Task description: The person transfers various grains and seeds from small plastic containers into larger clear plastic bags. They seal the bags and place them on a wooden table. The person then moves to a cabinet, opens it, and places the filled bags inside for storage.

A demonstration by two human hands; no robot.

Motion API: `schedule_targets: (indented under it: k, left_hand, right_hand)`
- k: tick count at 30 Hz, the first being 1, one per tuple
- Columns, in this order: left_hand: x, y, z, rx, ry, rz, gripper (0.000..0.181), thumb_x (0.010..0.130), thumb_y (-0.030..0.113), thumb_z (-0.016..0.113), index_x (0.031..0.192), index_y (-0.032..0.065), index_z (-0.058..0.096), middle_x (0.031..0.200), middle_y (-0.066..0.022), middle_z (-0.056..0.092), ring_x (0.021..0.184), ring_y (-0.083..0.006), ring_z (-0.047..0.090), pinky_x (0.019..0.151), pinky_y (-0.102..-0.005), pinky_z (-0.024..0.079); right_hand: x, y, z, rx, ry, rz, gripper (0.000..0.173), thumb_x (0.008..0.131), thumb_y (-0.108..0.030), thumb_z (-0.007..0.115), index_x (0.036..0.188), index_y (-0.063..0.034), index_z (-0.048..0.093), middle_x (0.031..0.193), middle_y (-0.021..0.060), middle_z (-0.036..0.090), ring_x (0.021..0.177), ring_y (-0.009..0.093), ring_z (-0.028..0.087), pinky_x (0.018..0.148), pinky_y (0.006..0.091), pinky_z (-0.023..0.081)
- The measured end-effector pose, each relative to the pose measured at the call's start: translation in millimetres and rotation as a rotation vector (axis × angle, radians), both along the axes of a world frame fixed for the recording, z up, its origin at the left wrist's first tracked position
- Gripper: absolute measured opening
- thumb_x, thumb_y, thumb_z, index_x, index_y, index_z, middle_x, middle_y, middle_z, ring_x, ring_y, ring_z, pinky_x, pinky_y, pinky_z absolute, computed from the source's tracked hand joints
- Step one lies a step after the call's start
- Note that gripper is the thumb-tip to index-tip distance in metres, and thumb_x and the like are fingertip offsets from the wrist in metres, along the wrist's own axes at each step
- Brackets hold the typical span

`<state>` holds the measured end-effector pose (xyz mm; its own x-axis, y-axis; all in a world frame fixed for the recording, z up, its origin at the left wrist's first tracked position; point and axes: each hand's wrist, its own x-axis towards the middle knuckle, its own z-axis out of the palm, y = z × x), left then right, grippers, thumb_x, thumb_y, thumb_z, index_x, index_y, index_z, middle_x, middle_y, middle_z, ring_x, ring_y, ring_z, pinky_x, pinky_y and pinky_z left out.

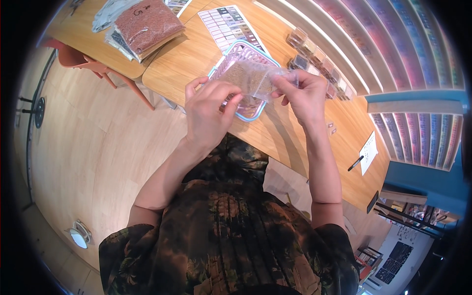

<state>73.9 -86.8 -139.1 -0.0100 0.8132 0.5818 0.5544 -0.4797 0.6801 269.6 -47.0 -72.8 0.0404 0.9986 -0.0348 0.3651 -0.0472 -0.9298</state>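
Observation:
My right hand (309, 94) pinches the top edge of a clear plastic bag (260, 83) between thumb and fingers. Small tan grains show through the film in two patches. At the bag's left side is my left hand (210, 110), its thumb and forefinger curled close together by the film. Whether they grip it, I cannot tell. Beneath the bag, a lilac slatted plastic basket (251, 118) with a light-blue rim stands on the wooden table (280, 129). The bag and my hands hide most of the basket's inside.
Small clear boxes of coloured pieces (319, 59) line the shelf's foot. A printed colour chart (232, 25) lies behind the basket. Filled plastic bags (149, 27) are stacked at upper left, above an orange chair (79, 61). A black marker (355, 163) touches a white paper (368, 153).

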Motion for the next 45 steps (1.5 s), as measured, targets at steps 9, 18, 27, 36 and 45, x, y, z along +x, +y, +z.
schedule_targets:
  k: [9, 18, 27, 36, 45]
  left_hand:
    - [1, -1, 2, -0.011, 0.0, 0.006, 0.007, 0.082, 0.011, 0.074, 0.087, 0.0104, 0.069, 0.082, -0.0019, 0.068, 0.081, -0.0192, 0.065, 0.097, -0.04, 0.04]
    - [1, -1, 2, -0.003, 0.017, 0.007, 0.006, 0.083, 0.011, 0.074, 0.087, 0.0113, 0.069, 0.081, -0.001, 0.067, 0.079, -0.0184, 0.065, 0.097, -0.0393, 0.039]
    - [-1, -2, 2, -0.041, 0.01, -0.011, 0.009, 0.083, 0.009, 0.075, 0.088, 0.0091, 0.068, 0.083, -0.0002, 0.07, 0.076, -0.016, 0.066, 0.101, -0.0398, 0.039]
    - [-5, -12, 14, 0.199, -0.021, 0.022, 0.038, 0.075, 0.011, 0.083, 0.108, 0.0063, 0.065, 0.098, -0.0083, 0.068, 0.075, -0.0197, 0.064, 0.087, -0.0355, 0.046]
    - [40, -37, 43, -0.191, -0.521, -0.313, 0.058, 0.072, 0.002, 0.086, 0.124, 0.0007, 0.059, 0.113, -0.0119, 0.064, 0.082, -0.0162, 0.07, 0.072, -0.026, 0.058]
  right_hand:
    - [-1, -2, -1, 0.017, -0.024, -0.006, 0.015, 0.086, -0.008, 0.074, 0.078, 0.0052, 0.07, 0.068, 0.0096, 0.069, 0.059, 0.012, 0.068, 0.046, 0.0234, 0.048]
    - [-2, -4, -3, 0.056, -0.023, 0.002, 0.016, 0.086, -0.007, 0.074, 0.077, 0.0058, 0.069, 0.065, 0.009, 0.068, 0.058, 0.012, 0.068, 0.047, 0.0238, 0.05]
    - [1, -3, -2, 0.009, 0.053, -0.034, 0.018, 0.085, -0.007, 0.075, 0.074, 0.0055, 0.068, 0.065, 0.0092, 0.067, 0.055, 0.012, 0.066, 0.046, 0.023, 0.049]
    - [45, -6, 2, -0.218, 0.416, -0.057, 0.015, 0.087, -0.01, 0.074, 0.077, -0.0015, 0.067, 0.07, 0.0072, 0.068, 0.052, 0.009, 0.06, 0.047, 0.0214, 0.048]
    - [44, -38, 28, -0.234, 0.511, 0.143, 0.016, 0.087, -0.012, 0.074, 0.081, 0.0017, 0.069, 0.071, 0.0059, 0.067, 0.054, 0.011, 0.062, 0.05, 0.0225, 0.05]
